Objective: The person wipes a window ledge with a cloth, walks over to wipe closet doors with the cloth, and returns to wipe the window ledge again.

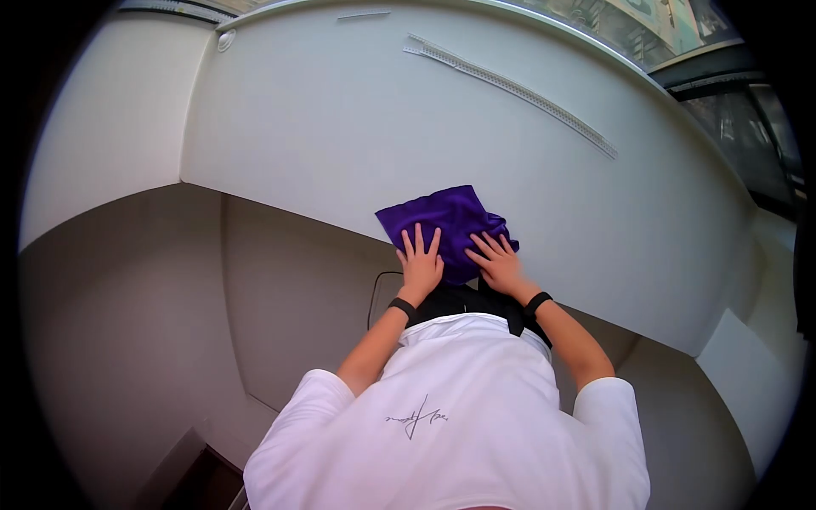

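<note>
A shiny purple cloth point(450, 217) lies at the front edge of the white surface, its left part spread flat and its right side bunched into folds. Its lower end reaches the edge, close to my body. My left hand point(420, 262) rests on the cloth's lower left part with fingers spread. On the right side, near the folds, my right hand point(501, 265) lies on the cloth, fingers also apart. Neither hand is closed round the fabric.
A long perforated white strip point(518, 92) lies across the back of the white surface point(289, 127). A short thin strip point(364, 15) is farther back. A round fitting point(225, 40) sits at the back left corner. Windows line the far edge.
</note>
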Demonstrator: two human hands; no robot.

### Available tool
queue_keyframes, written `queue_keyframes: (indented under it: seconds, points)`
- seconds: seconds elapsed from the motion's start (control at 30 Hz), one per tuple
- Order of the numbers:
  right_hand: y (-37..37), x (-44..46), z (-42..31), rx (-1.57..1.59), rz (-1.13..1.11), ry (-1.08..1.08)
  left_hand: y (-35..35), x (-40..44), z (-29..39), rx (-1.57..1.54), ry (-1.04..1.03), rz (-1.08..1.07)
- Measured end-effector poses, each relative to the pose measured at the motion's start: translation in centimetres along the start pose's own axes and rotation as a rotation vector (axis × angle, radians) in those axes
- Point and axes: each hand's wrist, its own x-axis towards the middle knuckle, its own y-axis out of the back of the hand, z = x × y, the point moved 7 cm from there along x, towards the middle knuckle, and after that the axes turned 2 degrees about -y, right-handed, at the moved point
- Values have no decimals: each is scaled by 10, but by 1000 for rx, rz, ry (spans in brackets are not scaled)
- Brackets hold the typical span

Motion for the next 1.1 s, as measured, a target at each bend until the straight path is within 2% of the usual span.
queue_keyframes:
  seconds: [0.07, 0.1, 0.13, 0.2, 0.27, 0.37, 0.43, 0.5, 0.57, 0.6, 0.67, 0.7, 0.73, 0.8, 0.87, 1.03, 1.1]
  points:
    - [11, 15, 10, -3, -68, 67, 8, -5, -31, -60, 38, -10]
    - [20, 30, 12, -17, -68, 68, 14, 1, -46, 52, 89, 21]
    - [29, 44, 14, -33, -71, 71, 22, 12, -62, 89, 150, 42]
    - [38, 90, 8, -30, -56, 51, 45, 46, -92, 25, 144, 111]
    - [39, 141, -4, -3, 7, -30, 72, 85, -120, 9, 194, 208]
    - [33, 197, -32, 6, 250, -163, 101, 133, -161, -59, 416, 282]
    - [10, 215, -75, -54, 226, -166, 112, 144, -183, -132, 500, 322]
    - [-6, 217, -108, -124, 218, -171, 117, 138, -193, -160, 464, 344]
    - [-29, 221, -131, 165, -14, -81, 115, 121, -200, -139, 427, 304]
    - [-30, 232, -132, 151, -27, -61, 110, 109, -205, -109, 408, 306]
    - [-5, 249, -105, 316, 265, -211, 104, 100, -209, -72, 375, 291]
    - [9, 264, -86, 268, 350, -288, 99, 101, -213, -80, 383, 283]
    - [10, 281, -70, 263, 340, -287, 94, 103, -216, -80, 365, 259]
    - [12, 297, -54, 97, 429, -419, 91, 94, -225, -83, 362, 239]
    - [2, 315, -71, 50, 364, -385, 92, 78, -233, -95, 305, 246]
    - [-17, 344, -85, -67, 133, -260, 101, 67, -239, -146, 324, 274]
    - [-9, 347, -67, 102, 29, -336, 102, 71, -244, -159, 341, 275]
